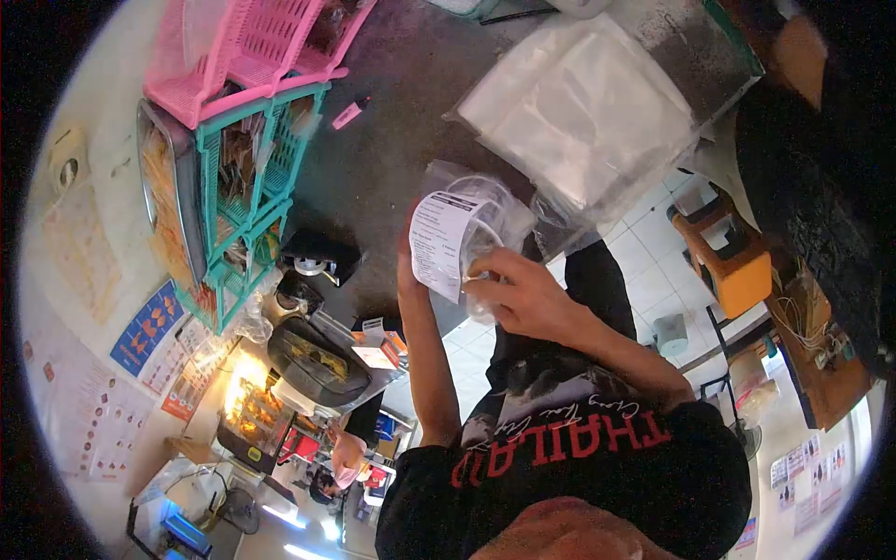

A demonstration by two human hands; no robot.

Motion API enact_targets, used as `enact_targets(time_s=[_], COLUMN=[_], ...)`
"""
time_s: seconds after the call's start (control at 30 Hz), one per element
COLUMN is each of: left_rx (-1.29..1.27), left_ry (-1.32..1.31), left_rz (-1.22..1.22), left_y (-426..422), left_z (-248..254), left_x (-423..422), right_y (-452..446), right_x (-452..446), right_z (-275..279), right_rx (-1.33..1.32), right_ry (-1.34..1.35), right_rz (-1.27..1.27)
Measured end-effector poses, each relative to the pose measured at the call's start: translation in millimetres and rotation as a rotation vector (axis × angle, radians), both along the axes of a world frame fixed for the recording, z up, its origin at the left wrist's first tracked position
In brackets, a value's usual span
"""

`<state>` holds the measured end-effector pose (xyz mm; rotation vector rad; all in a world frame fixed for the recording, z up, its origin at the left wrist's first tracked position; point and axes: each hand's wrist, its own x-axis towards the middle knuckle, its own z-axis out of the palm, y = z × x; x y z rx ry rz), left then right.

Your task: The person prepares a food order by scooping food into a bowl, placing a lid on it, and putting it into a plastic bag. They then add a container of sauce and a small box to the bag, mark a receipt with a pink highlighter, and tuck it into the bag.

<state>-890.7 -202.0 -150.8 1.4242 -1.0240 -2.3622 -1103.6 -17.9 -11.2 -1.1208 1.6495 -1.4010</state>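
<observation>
A small clear plastic bag (509,210) is held up in front of my body. A white printed slip (446,238) covers its left side. My left hand (407,266) grips the bag and slip from the left, its fingers mostly hidden behind the paper. From the right, my right hand (527,297) pinches the clear plastic at the slip's lower right edge, with thumb and fingers curled. What is inside the bag is hard to make out. Just beyond lies a stack of large clear plastic bags (579,112) on the dark table (401,103).
Pink baskets (257,56) and teal baskets (247,177) with packets stand along the left. A pink highlighter (350,113) lies on the table. An orange stool (733,266) is at the right. Another person (347,457) is in the background near a lit food warmer (252,420).
</observation>
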Motion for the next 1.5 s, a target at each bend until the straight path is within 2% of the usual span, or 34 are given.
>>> enact_targets(time_s=[0.07, 0.17, 0.27, 0.33, 0.4, 0.53, 0.63, 0.73, 0.77, 0.8, 0.9, 1.07, 1.23, 1.4, 1.47, 1.5], left_rx=[0.006, 0.018, 0.027, 0.045, 0.07, 0.135, 0.173, 0.203, 0.209, 0.214, 0.235, 0.269, 0.308, 0.409, 0.526, 0.676], left_ry=[-0.008, -0.006, 0.009, 0.027, 0.059, 0.144, 0.232, 0.321, 0.346, 0.374, 0.454, 0.565, 0.692, 0.816, 0.892, 0.998], left_rz=[0.004, 0.011, 0.025, 0.041, 0.063, 0.084, 0.081, 0.067, 0.058, 0.051, 0.051, 0.087, 0.1, 0.119, 0.147, 0.187], left_y=[1.4, 10.5, 30.8, 53.7, 86.0, 134.5, 149.9, 154.6, 153.5, 154.0, 156.8, 154.3, 150.7, 149.2, 147.8, 147.9], left_z=[2.7, 4.0, 7.1, 15.6, 28.0, 56.0, 75.4, 93.9, 101.0, 105.2, 121.8, 144.7, 168.5, 189.7, 192.5, 192.5], left_x=[-1.6, -12.6, -29.0, -43.4, -60.1, -89.5, -109.9, -122.4, -124.4, -126.1, -121.8, -101.2, -91.6, -84.9, -80.2, -77.0], right_y=[4.6, -4.1, -12.1, -8.0, 6.2, 49.9, 74.7, 85.6, 88.0, 87.1, 77.1, 70.5, 70.7, 68.9, 69.4, 69.2], right_x=[-7.2, -6.5, -7.7, -12.7, -23.9, -53.8, -70.7, -80.1, -71.0, -70.5, -74.9, -56.8, -30.4, -6.2, 1.9, 5.1], right_z=[-5.5, -14.5, 14.4, 22.8, 39.6, 89.9, 129.4, 159.0, 157.3, 164.3, 176.4, 181.5, 201.5, 211.9, 215.5, 216.6], right_rx=[-0.054, -0.058, -0.087, -0.145, -0.205, -0.183, -0.165, -0.19, -0.28, -0.301, -0.417, -0.57, -0.456, -0.44, -0.45, -0.464], right_ry=[0.006, -0.344, -0.309, -0.185, -0.078, -0.087, -0.07, -0.062, 0.039, 0.073, 0.195, 0.224, 0.352, 0.33, 0.346, 0.354], right_rz=[-0.04, -0.167, -0.111, -0.004, 0.112, 0.418, 0.415, 0.336, 0.2, 0.17, 0.096, 0.054, -0.048, -0.112, -0.125, -0.118])
